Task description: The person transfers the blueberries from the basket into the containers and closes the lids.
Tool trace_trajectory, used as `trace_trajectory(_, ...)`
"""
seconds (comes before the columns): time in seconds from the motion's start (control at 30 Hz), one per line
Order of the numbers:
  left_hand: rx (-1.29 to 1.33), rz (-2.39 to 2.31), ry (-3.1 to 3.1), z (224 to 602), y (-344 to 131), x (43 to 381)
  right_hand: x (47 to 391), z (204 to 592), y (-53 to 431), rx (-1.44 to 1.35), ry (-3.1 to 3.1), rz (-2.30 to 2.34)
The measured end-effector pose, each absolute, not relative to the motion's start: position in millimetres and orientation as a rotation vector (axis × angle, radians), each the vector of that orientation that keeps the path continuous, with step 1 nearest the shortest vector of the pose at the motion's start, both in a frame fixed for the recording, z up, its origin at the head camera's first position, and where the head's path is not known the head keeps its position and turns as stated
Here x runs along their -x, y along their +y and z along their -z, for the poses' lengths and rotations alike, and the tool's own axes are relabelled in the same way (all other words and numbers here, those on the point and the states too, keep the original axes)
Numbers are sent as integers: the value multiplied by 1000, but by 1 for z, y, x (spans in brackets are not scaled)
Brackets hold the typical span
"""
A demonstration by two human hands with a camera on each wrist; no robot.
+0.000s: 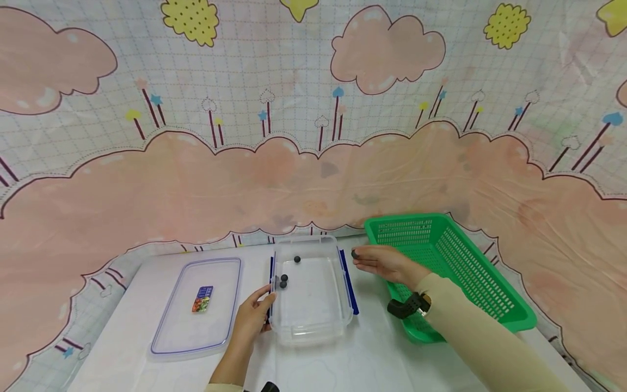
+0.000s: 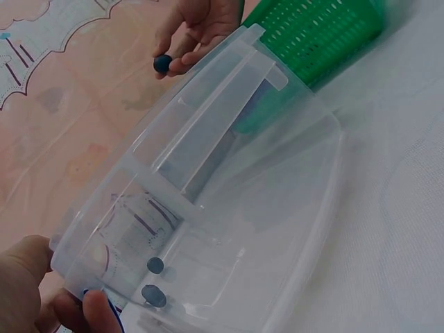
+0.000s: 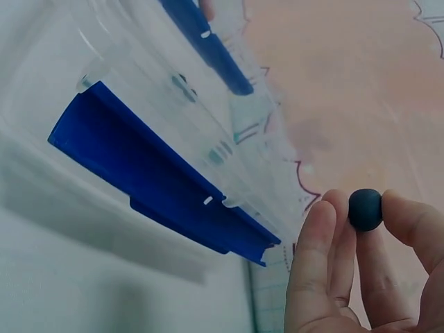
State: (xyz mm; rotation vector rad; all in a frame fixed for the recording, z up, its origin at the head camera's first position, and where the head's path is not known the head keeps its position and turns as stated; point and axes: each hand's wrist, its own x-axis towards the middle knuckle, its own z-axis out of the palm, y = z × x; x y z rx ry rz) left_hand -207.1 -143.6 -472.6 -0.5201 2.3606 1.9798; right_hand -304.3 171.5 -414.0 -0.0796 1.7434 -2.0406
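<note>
A clear plastic container with blue side latches stands in the middle of the table. Several small dark balls lie inside it, two close together near its left wall. My left hand grips the container's left rim, thumb on top and fingers below, as the left wrist view shows. Beyond the right wall, my right hand pinches another dark ball between thumb and fingertips. That ball is outside the container, between it and a green basket.
To the left lies a clear lid with a blue-lined edge and a colourful label. The green basket stands at the right, under my right forearm. A patterned cloth hangs behind the white table.
</note>
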Motion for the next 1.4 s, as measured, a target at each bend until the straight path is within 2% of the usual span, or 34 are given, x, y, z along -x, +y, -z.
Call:
trace_trajectory(0.43,523,-1976,2363,473,-144,207,309,424,143,86,1749,1984)
trace_trajectory(1.4,519,-1960,2368,477,-144,210,322,412,90,-59,1801,1909)
